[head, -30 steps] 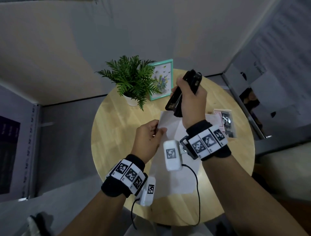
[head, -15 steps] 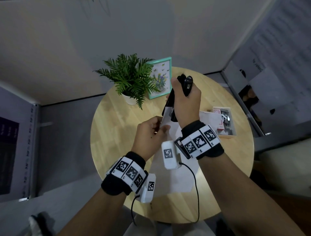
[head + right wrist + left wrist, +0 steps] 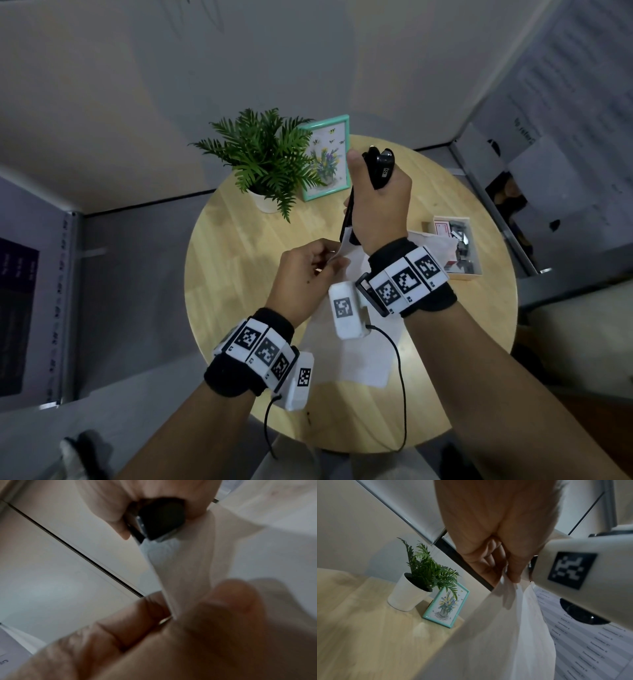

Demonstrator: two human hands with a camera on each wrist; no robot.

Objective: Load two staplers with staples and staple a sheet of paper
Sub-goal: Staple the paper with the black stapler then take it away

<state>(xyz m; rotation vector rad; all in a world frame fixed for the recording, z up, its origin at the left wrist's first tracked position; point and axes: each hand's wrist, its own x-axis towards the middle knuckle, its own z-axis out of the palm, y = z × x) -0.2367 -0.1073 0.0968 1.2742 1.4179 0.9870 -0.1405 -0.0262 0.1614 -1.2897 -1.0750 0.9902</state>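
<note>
1. Into the stapling stage now: right hand (image 3: 378, 209) wrapped tight round a black plastic stapler (image 3: 380, 164), held nose-down above the round pale wooden table (image 3: 239, 246).
2. Left hand (image 3: 301, 274) pinching the top corner of a thin white sheet of paper (image 3: 346, 356) between thumb and fingers (image 3: 515, 568).
3. Corner fed up into the stapler's mouth, just above the pinch, right below the right palm.
4. Whether a staple is through yet: cannot tell.
5. Loading looks done for this stapler; second stapler not in view, open box of staples (image 3: 457, 248) well apart on the right.
</note>
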